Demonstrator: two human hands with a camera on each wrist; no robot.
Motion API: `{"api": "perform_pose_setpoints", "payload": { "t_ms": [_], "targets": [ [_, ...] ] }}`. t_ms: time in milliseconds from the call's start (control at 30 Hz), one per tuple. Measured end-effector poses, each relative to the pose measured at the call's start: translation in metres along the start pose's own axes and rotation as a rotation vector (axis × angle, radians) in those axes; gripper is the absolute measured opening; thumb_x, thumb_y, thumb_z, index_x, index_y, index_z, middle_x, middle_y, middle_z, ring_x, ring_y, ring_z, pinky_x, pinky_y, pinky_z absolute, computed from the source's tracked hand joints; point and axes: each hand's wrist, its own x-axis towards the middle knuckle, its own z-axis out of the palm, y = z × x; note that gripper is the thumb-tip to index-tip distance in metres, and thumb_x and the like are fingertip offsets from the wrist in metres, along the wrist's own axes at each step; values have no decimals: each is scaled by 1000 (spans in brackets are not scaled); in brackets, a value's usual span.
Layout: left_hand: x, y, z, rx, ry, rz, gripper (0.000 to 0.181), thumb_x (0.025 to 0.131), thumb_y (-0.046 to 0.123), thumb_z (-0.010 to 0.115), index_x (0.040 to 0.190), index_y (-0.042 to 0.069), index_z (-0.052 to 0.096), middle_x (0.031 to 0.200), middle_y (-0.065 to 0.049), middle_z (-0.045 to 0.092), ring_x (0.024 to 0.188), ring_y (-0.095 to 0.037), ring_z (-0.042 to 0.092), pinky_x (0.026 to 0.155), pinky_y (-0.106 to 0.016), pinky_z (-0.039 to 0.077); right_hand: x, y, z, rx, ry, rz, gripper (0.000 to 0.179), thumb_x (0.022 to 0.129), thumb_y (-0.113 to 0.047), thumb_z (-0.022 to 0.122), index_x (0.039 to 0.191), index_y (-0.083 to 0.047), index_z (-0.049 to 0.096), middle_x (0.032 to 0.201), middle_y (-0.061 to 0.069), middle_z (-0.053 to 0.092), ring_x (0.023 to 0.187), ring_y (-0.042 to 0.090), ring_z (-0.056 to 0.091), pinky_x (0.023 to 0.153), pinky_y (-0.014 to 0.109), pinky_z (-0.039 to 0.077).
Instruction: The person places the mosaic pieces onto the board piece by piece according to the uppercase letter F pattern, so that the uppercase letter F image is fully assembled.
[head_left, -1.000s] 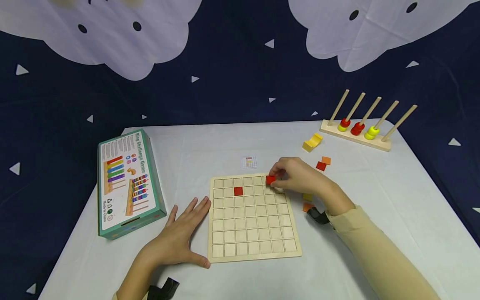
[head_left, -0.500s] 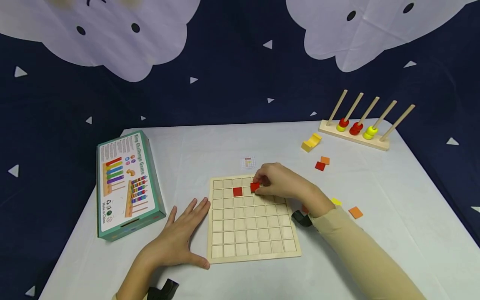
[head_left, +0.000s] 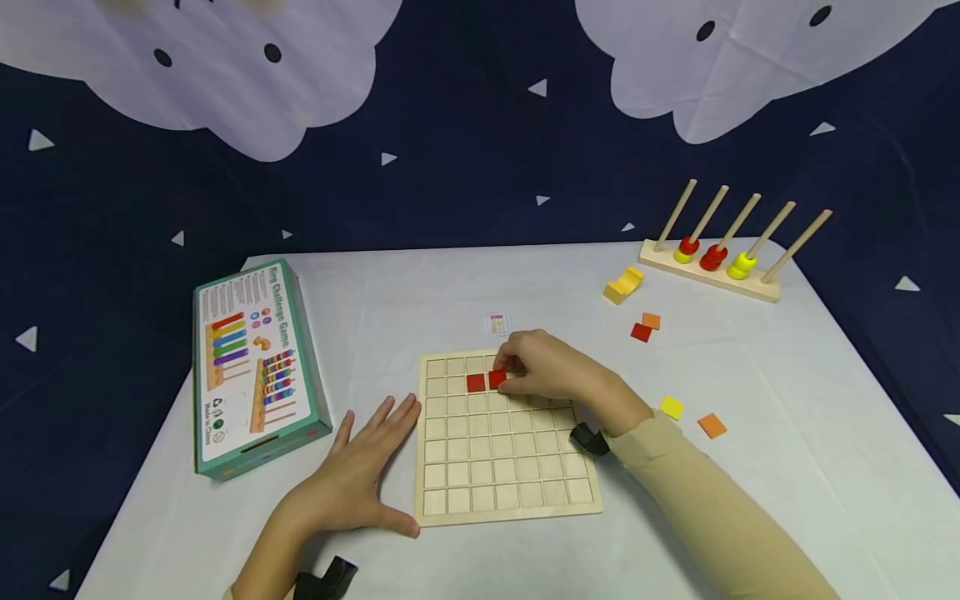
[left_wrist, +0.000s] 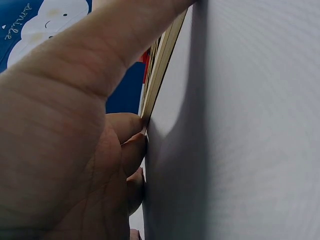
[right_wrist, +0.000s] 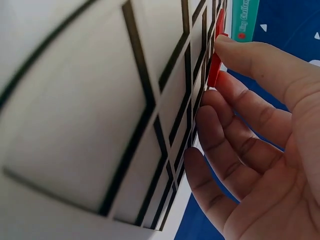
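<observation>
A square wooden grid board [head_left: 512, 471] lies on the white table. One red square tile [head_left: 476, 382] sits in a cell of its second row. My right hand [head_left: 551, 367] pinches another red tile [head_left: 497, 380] between thumb and index finger, just right of the first one. In the right wrist view, the pinched red tile [right_wrist: 215, 67] is at the board's surface, and the other fingers curve close over the cells. My left hand [head_left: 360, 475] lies spread along the board's left edge, its thumb at the near corner and fingertips touching the side.
A green game box [head_left: 258, 367] stands at the left. Behind the board lies a small pattern card [head_left: 497, 324]. To the right are a yellow tile [head_left: 672, 407], orange tiles [head_left: 712, 425], a red tile [head_left: 641, 332], a yellow curved block [head_left: 624, 285] and a peg rack [head_left: 712, 271] with rings.
My right hand has moved left across the board with the pinched red tile, from near the top right corner to beside the placed red tile. My left hand has stayed put.
</observation>
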Motion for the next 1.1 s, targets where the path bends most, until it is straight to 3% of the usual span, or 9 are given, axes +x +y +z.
{"api": "perform_pose_setpoints", "payload": {
  "t_ms": [1100],
  "targets": [
    [0, 0, 0, 5, 10, 10, 153, 51, 73, 97, 174, 21, 22, 181, 0, 22, 168, -39, 16, 124, -82, -2, 1, -2, 1, -10, -26, 7, 21, 91, -18, 87, 108, -11, 77, 96, 3, 66, 86, 14, 56, 79, 29, 50]
  ]
}}
